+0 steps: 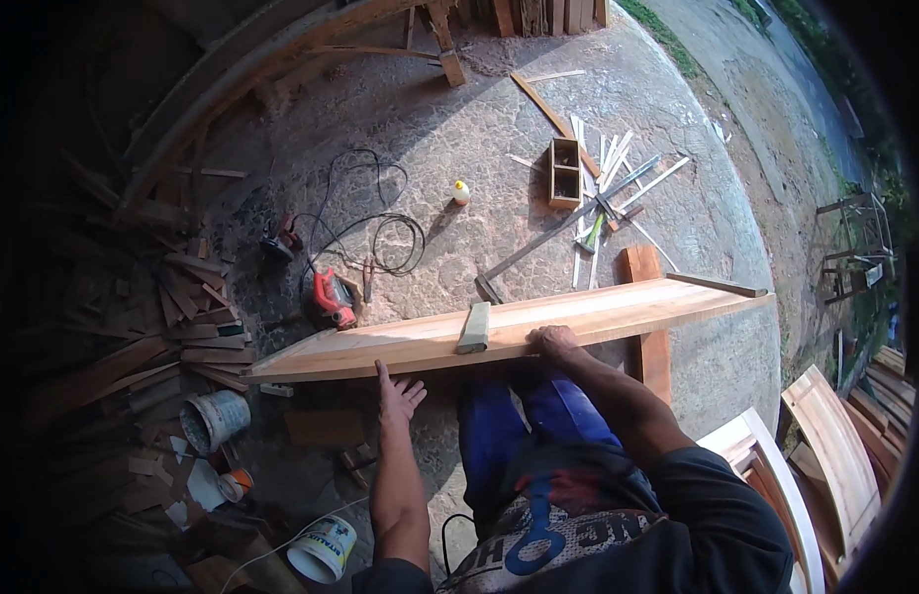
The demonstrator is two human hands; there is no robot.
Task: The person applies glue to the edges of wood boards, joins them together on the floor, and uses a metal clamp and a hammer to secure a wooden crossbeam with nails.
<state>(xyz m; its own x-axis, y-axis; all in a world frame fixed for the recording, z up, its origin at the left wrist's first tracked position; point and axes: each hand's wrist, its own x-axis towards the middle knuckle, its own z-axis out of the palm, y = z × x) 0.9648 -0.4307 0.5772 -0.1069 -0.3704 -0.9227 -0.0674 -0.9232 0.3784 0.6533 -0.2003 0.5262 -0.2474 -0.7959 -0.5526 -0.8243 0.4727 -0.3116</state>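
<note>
A long, pale wooden panel (598,315) stretches across in front of me, with a dark strip (717,285) at its right end. My right hand (555,340) is closed over the panel's near edge, right of the middle. Further left, my left hand (400,394) is open with fingers spread, palm up, just below the near edge; its thumb reaches up to the wood. A short greenish-grey wood block (474,329) lies across the panel between my hands. Under the right part of the panel runs a reddish beam (654,368).
Beyond the panel lie a red power tool (335,299), its black cable (400,243), a yellow-capped bottle (461,193), a two-compartment wooden box (564,173) and a long bar clamp (543,236). Wood offcuts (202,327) and buckets (322,547) crowd the left. Curved wooden pieces (835,455) stand at right.
</note>
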